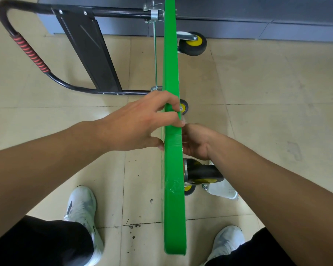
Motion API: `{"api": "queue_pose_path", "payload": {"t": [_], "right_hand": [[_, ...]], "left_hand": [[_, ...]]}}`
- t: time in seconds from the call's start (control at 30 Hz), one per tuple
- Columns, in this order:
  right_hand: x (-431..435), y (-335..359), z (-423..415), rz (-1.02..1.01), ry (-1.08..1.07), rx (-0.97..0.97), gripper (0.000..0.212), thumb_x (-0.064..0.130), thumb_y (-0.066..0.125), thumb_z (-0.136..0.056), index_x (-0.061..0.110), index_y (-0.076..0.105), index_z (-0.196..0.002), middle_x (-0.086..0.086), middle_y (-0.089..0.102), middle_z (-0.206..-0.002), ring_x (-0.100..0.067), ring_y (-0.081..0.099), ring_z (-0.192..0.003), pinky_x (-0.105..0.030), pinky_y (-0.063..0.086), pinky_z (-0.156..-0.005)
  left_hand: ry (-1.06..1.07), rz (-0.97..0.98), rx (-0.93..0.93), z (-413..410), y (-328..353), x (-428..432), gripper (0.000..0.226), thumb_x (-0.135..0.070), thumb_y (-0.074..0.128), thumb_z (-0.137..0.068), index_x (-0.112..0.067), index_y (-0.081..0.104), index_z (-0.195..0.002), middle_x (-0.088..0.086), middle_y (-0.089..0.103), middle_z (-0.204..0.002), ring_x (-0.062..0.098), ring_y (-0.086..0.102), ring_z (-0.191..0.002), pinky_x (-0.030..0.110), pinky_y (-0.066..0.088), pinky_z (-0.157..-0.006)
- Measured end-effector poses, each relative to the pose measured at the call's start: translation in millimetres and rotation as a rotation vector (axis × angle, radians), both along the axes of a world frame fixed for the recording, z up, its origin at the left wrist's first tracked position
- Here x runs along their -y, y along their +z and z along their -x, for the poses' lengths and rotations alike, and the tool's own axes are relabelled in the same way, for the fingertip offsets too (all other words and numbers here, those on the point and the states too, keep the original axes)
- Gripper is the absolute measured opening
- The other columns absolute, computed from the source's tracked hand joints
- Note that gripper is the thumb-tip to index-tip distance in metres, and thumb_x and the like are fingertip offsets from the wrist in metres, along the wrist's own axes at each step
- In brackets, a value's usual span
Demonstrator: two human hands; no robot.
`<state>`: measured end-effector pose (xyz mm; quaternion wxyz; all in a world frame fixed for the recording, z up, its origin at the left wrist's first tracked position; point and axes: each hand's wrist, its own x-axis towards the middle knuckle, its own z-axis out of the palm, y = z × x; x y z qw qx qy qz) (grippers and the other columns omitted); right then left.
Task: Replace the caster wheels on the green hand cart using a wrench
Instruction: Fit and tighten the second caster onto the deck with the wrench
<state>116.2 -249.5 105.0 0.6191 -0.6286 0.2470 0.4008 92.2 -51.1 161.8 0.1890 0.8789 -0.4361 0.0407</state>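
Head view: green hand cart standing on edge between both hands
Left hand reaches over, fingers hooked across the top edge, thumb on the near face. Right hand is tucked against the underside with its fingers hidden, so can't tell its grip. Caster wheel sits just beside that wrist.
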Motion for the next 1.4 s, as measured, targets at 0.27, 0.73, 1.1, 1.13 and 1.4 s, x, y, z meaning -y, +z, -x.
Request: {"api": "queue_pose_path", "payload": {"t": [0.27,0.73,1.1,1.13,1.4], "right_hand": [[2.6,11.5,-11.1,0.109,-0.041,0.29,0.027,0.032,0.057,-0.105,0.007,0.066,-0.112,-0.01,0.068,-0.089,-0.024,0.067,-0.079,-0.03,0.058,-0.061],[30.7,59.8,34.5,0.173,0.164,1.25,0.028,0.013,0.059,-0.102,0.038,0.047,-0.106,0.015,0.062,-0.094,-0.014,0.065,-0.09,-0.034,0.062,-0.07],[55.5,65.1,76.5,-0.019,0.394,1.588,0.019,0.016,0.063,-0.099,0.019,0.049,-0.111,-0.01,0.058,-0.102,-0.028,0.061,-0.091,-0.022,0.046,-0.086],[56.8,62.0,78.3,0.006,0.465,1.645,0.022,0.007,0.065,-0.096,0.015,0.05,-0.11,-0.007,0.057,-0.104,-0.023,0.06,-0.095,-0.022,0.044,-0.089],[57.5,49.1,85.3,0.077,0.489,1.716,0.017,0.012,0.062,-0.097,0.014,0.051,-0.109,-0.004,0.057,-0.11,-0.013,0.057,-0.1,-0.023,0.042,-0.092]], "left_hand": [[0.014,-0.018,0.0,-0.8,2.7,1.9,0.058,-0.031,0.089,-0.07,-0.022,0.063,-0.12,0.009,0.045,-0.134,0.034,0.046,-0.127,0.051,0.054,-0.093],[0.011,-0.025,-0.003,0.1,5.4,3.1,0.055,-0.031,0.089,-0.069,-0.021,0.064,-0.117,0.011,0.046,-0.134,0.034,0.046,-0.126,0.051,0.055,-0.092],[0.013,-0.02,0.013,-0.6,4.9,4.2,0.055,-0.032,0.091,-0.067,-0.02,0.064,-0.114,0.009,0.046,-0.13,0.033,0.049,-0.121,0.051,0.056,-0.09],[0.013,-0.016,0.013,-0.7,4.4,4.1,0.055,-0.032,0.091,-0.067,-0.02,0.064,-0.114,0.009,0.046,-0.13,0.033,0.05,-0.12,0.051,0.056,-0.09],[-0.001,-0.01,0.006,-2.4,4.1,3.6,0.056,-0.031,0.09,-0.068,-0.021,0.062,-0.115,0.01,0.045,-0.13,0.034,0.048,-0.122,0.051,0.055,-0.091]]}}
